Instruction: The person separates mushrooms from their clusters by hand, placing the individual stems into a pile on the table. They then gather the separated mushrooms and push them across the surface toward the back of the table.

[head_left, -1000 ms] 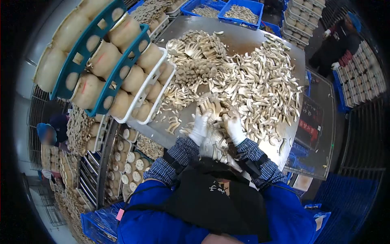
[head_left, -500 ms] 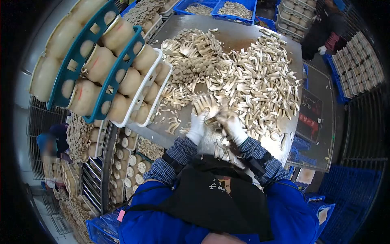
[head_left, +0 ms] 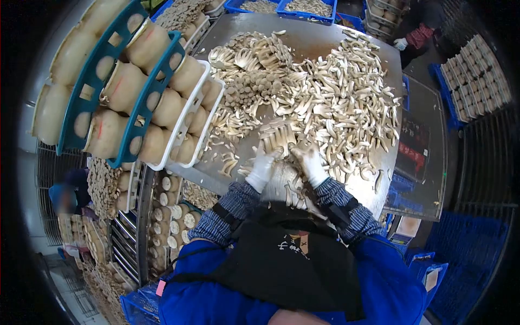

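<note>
Both my hands wear white gloves over a steel table point(head_left: 325, 40) heaped with pale mushrooms point(head_left: 346, 103). My left hand point(head_left: 262, 167) and my right hand point(head_left: 309, 161) grip opposite sides of one mushroom cluster point(head_left: 277, 135), its stems fanned upward between the fingers. Brown-capped uncut clusters point(head_left: 254, 86) lie just beyond it. Loose stems lie around both wrists.
Left of the table, tilted blue and white crates point(head_left: 157, 92) hold round cultivation bottles. Racks of more bottles point(head_left: 173, 216) stand below. Blue bins point(head_left: 306, 8) of mushrooms sit at the far edge. Another person's gloved hand point(head_left: 401, 43) shows at the top right; someone in a blue cap point(head_left: 62, 192) works lower left.
My hands stayed on the cluster and drew slightly closer together. The view shifted a little, and the person at the top right moved further out of the frame.
</note>
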`<control>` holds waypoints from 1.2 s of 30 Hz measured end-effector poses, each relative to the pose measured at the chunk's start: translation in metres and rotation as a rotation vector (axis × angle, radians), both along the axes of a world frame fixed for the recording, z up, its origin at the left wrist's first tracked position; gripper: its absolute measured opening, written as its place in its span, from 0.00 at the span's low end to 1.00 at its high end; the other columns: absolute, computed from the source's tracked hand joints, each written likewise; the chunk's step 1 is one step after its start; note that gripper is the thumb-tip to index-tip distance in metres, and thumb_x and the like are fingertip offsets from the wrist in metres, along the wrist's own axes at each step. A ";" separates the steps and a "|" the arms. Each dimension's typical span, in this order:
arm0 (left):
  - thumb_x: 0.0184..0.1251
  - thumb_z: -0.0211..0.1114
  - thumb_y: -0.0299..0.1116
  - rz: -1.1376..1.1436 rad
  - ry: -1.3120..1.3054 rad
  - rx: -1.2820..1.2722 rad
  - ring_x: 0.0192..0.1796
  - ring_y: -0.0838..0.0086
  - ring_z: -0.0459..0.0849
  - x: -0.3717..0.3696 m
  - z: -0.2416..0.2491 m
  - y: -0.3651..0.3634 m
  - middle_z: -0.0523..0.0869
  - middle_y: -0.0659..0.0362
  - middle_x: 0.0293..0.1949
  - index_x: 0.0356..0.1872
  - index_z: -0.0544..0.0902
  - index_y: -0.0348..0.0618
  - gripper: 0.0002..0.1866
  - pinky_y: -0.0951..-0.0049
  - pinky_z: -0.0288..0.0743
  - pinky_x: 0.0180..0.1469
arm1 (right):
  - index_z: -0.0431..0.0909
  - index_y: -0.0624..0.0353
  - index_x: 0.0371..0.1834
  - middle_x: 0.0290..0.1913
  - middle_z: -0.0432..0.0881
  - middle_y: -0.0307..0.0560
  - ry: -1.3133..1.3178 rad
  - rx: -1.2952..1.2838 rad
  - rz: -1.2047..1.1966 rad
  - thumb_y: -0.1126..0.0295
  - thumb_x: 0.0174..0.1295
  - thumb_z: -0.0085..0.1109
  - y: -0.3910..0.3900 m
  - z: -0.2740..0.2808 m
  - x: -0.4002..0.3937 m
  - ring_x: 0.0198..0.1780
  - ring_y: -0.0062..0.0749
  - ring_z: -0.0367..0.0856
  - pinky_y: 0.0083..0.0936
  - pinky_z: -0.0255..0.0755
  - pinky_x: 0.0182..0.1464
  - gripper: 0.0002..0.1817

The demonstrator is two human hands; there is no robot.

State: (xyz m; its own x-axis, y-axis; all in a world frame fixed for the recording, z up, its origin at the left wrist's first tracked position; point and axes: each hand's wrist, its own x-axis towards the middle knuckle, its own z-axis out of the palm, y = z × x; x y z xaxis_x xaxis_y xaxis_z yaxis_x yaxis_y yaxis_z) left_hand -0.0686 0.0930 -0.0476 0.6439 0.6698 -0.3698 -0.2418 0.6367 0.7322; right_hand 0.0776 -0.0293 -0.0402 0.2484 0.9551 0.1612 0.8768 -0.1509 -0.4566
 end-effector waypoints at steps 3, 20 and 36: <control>0.59 0.63 0.17 0.102 0.041 -0.038 0.51 0.68 0.83 0.011 0.021 -0.005 0.82 0.54 0.51 0.70 0.57 0.39 0.38 0.67 0.81 0.49 | 0.80 0.58 0.52 0.40 0.87 0.41 1.081 0.097 -0.376 0.76 0.64 0.52 -0.006 0.014 -0.009 0.43 0.31 0.85 0.29 0.75 0.55 0.14; 0.61 0.55 0.18 -0.154 -0.114 -0.168 0.57 0.69 0.80 -0.006 -0.013 0.002 0.77 0.58 0.58 0.66 0.67 0.43 0.29 0.66 0.77 0.61 | 0.77 0.60 0.46 0.35 0.80 0.45 1.366 0.429 -0.531 0.71 0.68 0.51 -0.024 0.079 -0.006 0.27 0.25 0.79 0.18 0.77 0.29 0.08; 0.55 0.62 0.32 -0.183 -0.254 -0.297 0.70 0.62 0.69 0.006 0.038 -0.030 0.71 0.56 0.69 0.71 0.64 0.47 0.37 0.56 0.55 0.76 | 0.80 0.63 0.54 0.46 0.84 0.49 1.028 0.355 -0.233 0.66 0.70 0.52 -0.033 0.006 0.029 0.47 0.28 0.81 0.22 0.73 0.53 0.16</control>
State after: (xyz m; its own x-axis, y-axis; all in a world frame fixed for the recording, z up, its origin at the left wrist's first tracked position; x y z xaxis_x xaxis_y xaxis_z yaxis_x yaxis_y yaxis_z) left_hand -0.0631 0.0632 -0.0096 0.8374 0.4250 -0.3438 -0.2546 0.8598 0.4427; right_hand 0.1068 -0.0626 -0.0340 0.5884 0.8080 0.0309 0.0237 0.0210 -0.9995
